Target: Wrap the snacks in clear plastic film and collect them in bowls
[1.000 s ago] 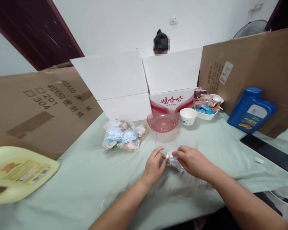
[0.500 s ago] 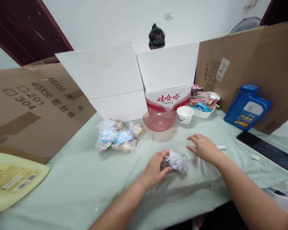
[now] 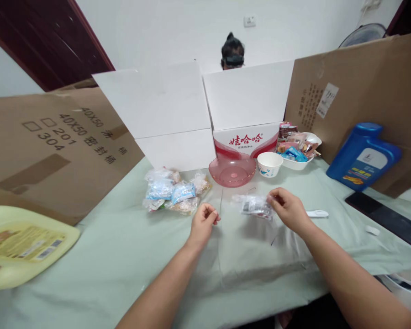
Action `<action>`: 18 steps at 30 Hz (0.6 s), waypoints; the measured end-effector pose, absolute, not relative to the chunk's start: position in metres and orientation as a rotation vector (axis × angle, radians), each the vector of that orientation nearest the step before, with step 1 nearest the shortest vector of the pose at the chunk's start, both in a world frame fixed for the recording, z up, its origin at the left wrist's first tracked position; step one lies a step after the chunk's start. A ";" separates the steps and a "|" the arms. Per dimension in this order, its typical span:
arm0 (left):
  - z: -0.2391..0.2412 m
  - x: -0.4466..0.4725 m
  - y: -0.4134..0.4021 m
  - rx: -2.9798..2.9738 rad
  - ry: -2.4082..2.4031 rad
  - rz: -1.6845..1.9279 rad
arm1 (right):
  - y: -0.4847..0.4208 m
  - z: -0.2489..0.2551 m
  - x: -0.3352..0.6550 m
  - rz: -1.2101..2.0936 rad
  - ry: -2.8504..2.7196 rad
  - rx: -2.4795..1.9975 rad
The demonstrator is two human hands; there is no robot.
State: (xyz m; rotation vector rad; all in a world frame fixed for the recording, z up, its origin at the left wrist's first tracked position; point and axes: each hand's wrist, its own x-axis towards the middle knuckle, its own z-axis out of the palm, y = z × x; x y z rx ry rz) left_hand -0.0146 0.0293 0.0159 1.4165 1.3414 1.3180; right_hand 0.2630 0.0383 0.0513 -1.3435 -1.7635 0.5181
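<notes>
My right hand (image 3: 287, 209) pinches the edge of a small clear plastic packet (image 3: 254, 205) that lies on the pale green tablecloth (image 3: 123, 256). My left hand (image 3: 203, 222) hovers to the left of it, fingers curled in with thumb against fingertips, and I cannot make out anything in them. A pile of snack packets in clear bags (image 3: 173, 195) lies just beyond my left hand. A pink plastic bowl (image 3: 232, 172) and a white paper cup (image 3: 270, 164) stand farther back. A small white object (image 3: 317, 213) lies just right of my right hand.
White and brown cardboard screens (image 3: 164, 114) wall the table. A white dish of wrapped snacks (image 3: 296, 149), a blue jug (image 3: 362, 157), a black phone (image 3: 387, 220) on the right, a yellow jug (image 3: 23, 244) on the left. Another person's head (image 3: 232, 51) shows behind the screens.
My left hand has let go of the packet and drawn back left. My right hand has taken the packet and moved it up the table toward the pink bowl.
</notes>
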 end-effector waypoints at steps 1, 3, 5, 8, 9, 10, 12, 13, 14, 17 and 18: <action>0.018 -0.017 0.030 1.416 1.371 1.353 | 0.040 0.049 0.265 0.553 -1.717 -1.371; 0.021 -0.017 0.027 1.522 1.416 1.409 | 0.039 0.046 0.262 0.645 -1.704 -1.361; 0.023 -0.011 0.020 1.775 1.368 1.354 | 0.032 0.042 0.249 0.720 -1.792 -1.255; 0.024 0.002 0.010 2.181 1.154 1.058 | 0.017 0.037 0.223 0.781 -1.976 -1.054; 0.024 0.004 0.009 2.232 1.112 0.998 | 0.014 0.036 0.217 0.783 -2.016 -1.024; 0.023 0.005 0.009 2.240 1.108 0.986 | 0.013 0.035 0.214 0.771 -2.034 -1.025; 0.022 0.001 0.013 2.119 1.207 1.101 | 0.017 0.035 0.215 0.720 -1.999 -1.102; 0.022 -0.003 0.016 2.001 1.287 1.194 | 0.022 0.035 0.221 0.695 -1.946 -1.159; 0.022 -0.008 0.020 1.875 1.363 1.284 | 0.027 0.035 0.228 0.679 -1.873 -1.217; 0.021 -0.023 0.032 1.607 1.494 1.450 | 0.042 0.037 0.254 0.698 -1.645 -1.359; 0.020 -0.027 0.036 1.575 1.514 1.464 | 0.045 0.037 0.262 0.712 -1.602 -1.405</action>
